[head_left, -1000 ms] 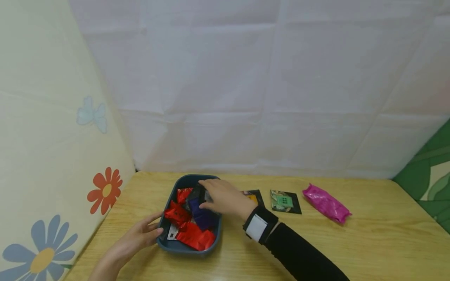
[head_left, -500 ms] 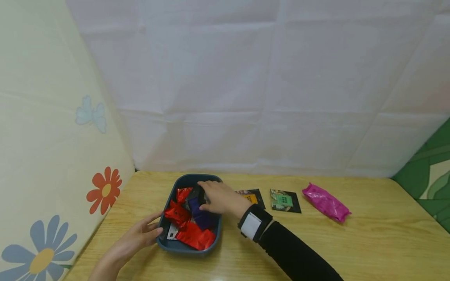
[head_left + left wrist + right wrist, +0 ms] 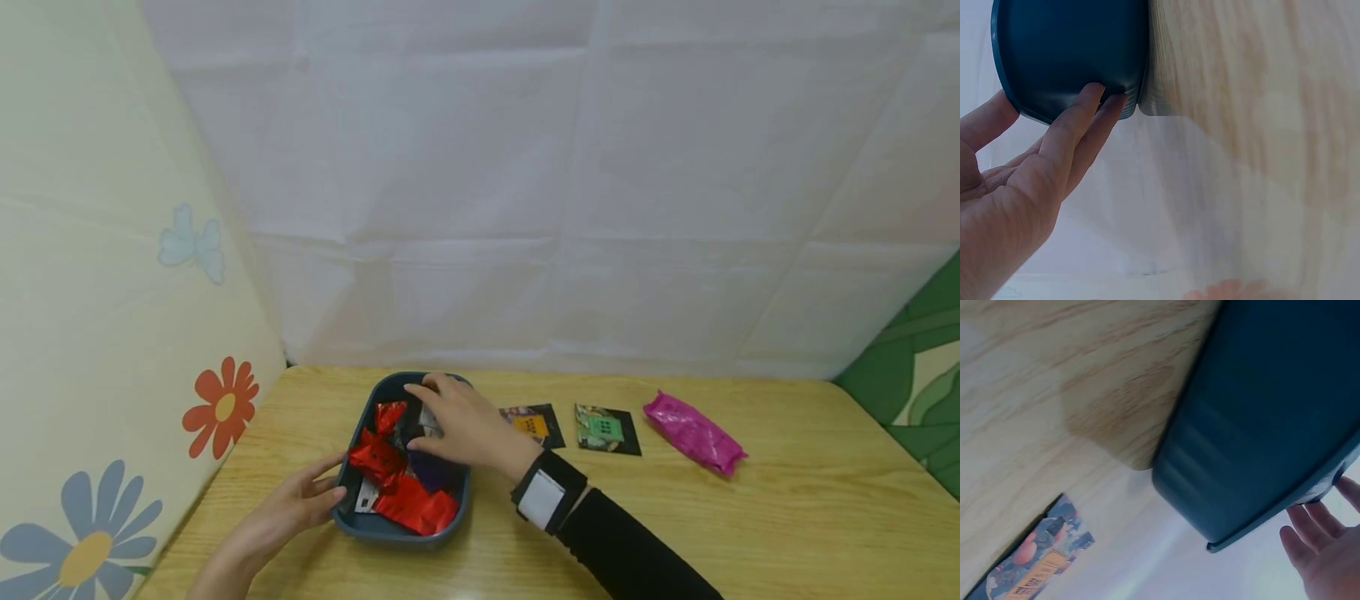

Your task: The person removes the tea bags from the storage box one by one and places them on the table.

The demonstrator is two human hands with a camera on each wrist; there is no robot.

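Note:
A dark blue plastic bin (image 3: 411,540) sits on the table with several red foil packets (image 3: 417,505), a purple packet (image 3: 435,468) and a white packet (image 3: 367,495) in it. My left hand (image 3: 303,500) rests against the bin's left side. In the left wrist view, its fairly straight fingers (image 3: 1063,134) touch the outer wall and its thumb meets the rim. My right hand (image 3: 468,427) reaches over the bin's far right part, fingers spread, above a black-and-silver packet (image 3: 429,421). In the right wrist view, that packet shows just past the rim beside the fingertips.
Right of the bin lie a black sachet with an orange label (image 3: 534,425) and one with a green label (image 3: 607,429). A magenta packet (image 3: 695,433) lies farther right. White cloth (image 3: 570,208) hangs behind the wooden table (image 3: 675,533); a flower-printed panel (image 3: 90,292) stands left.
My right hand moved slightly right, then back left, and its fingers now spread wider over the black-and-silver packet. The left hand stays against the bin.

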